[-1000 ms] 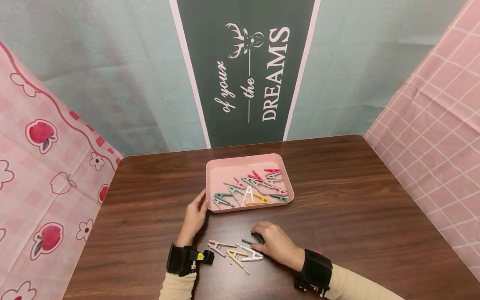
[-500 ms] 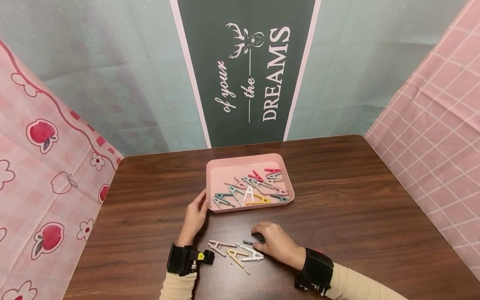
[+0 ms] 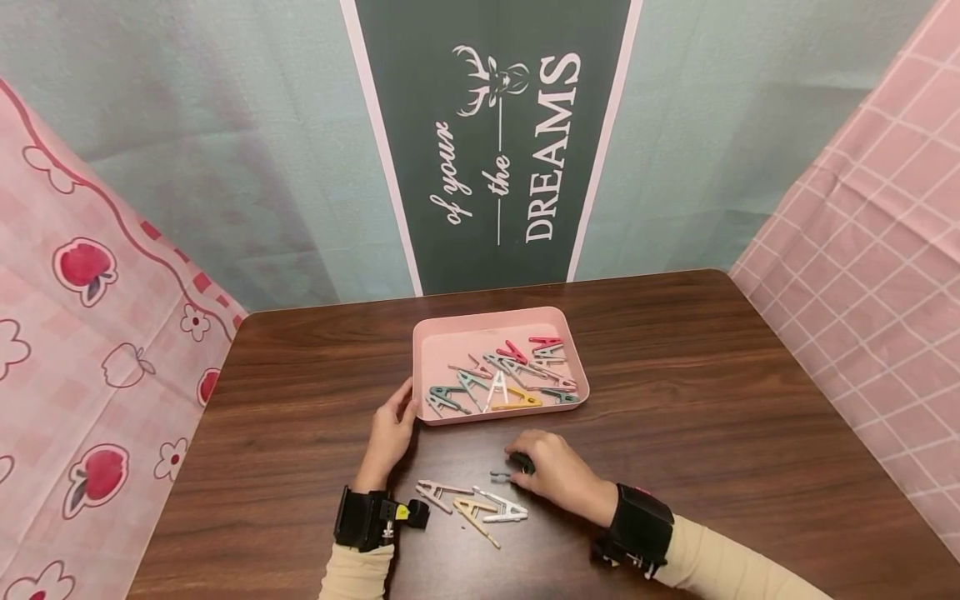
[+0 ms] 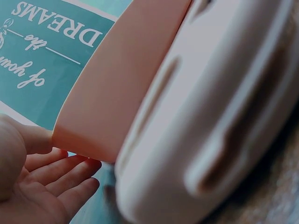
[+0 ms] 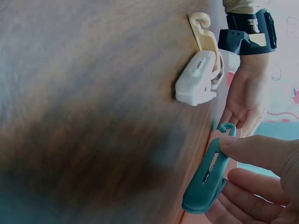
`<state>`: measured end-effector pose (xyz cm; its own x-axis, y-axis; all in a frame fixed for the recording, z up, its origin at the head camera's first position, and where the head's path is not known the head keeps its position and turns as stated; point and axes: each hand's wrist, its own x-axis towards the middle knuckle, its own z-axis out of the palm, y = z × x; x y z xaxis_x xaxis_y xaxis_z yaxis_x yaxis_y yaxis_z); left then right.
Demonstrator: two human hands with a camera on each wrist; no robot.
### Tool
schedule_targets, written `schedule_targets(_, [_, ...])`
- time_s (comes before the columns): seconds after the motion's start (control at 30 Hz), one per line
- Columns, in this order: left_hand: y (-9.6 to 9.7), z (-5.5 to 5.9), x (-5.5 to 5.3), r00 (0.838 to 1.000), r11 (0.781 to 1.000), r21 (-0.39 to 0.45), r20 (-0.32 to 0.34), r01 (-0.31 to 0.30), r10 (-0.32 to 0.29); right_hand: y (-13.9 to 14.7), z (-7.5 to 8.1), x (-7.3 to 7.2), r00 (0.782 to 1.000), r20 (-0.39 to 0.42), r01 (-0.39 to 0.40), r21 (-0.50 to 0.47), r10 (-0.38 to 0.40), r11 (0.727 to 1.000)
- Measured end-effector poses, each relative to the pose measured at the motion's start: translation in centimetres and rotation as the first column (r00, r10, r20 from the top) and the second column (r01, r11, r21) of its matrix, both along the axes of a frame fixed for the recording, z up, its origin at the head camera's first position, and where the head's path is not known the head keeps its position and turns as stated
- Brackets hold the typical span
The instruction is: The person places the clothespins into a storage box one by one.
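"Where is the clip, and what has it?"

"Your right hand [image 3: 558,475] pinches the green clip [image 5: 203,186], thumb against it near the hooked end, fingers behind. It is just beyond the far side of the white clip [image 5: 192,84], on the near side of the tray [image 3: 450,346]. Whether it touches the table [image 3: 675,375], you can't tell from here."

"And the left hand?"

"Your left hand [image 3: 387,435] touches the tray's near left corner, its fingers loosely extended along the outside. That looks like steadying; light contact seems enough, since a hard push could skid the tray to the right."

"What makes this hold a good one?"

"Your thumb sits toward one end, so the other end is likely to swing. Shift the pinch nearer the middle if it twists, and don't squeeze so hard that the clip springs."

"Anything to watch nearby?"

"The white clip lies close to the yellow clip [image 3: 472,505], with the pink clip [image 3: 426,486] to their left. Lift before you sweep left, or a trailing leg could snag them. If you take it over the tray, clear the near rim and lower it gently; the clips inside [image 3: 531,401] could tangle with its legs."
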<state>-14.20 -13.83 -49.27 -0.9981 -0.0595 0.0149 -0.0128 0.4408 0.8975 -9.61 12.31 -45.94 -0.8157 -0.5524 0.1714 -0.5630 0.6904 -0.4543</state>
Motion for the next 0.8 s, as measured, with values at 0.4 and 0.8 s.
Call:
schedule_targets(0.4, [0.1, 0.0, -0.1, 0.999, 1.0, -0.002, -0.036, 0.008, -0.008, 0.6, 0.6, -1.1, 1.0, -0.025, -0.014, 0.01, 0.014, 1.0])
schedule_targets(0.8, [0.0, 0.0, -0.1, 1.0, 1.0, 0.002, -0.019, 0.008, -0.008, 1.2, 2.0, -2.2, 0.998, -0.047, 0.049, -0.019, -0.05, 0.999])
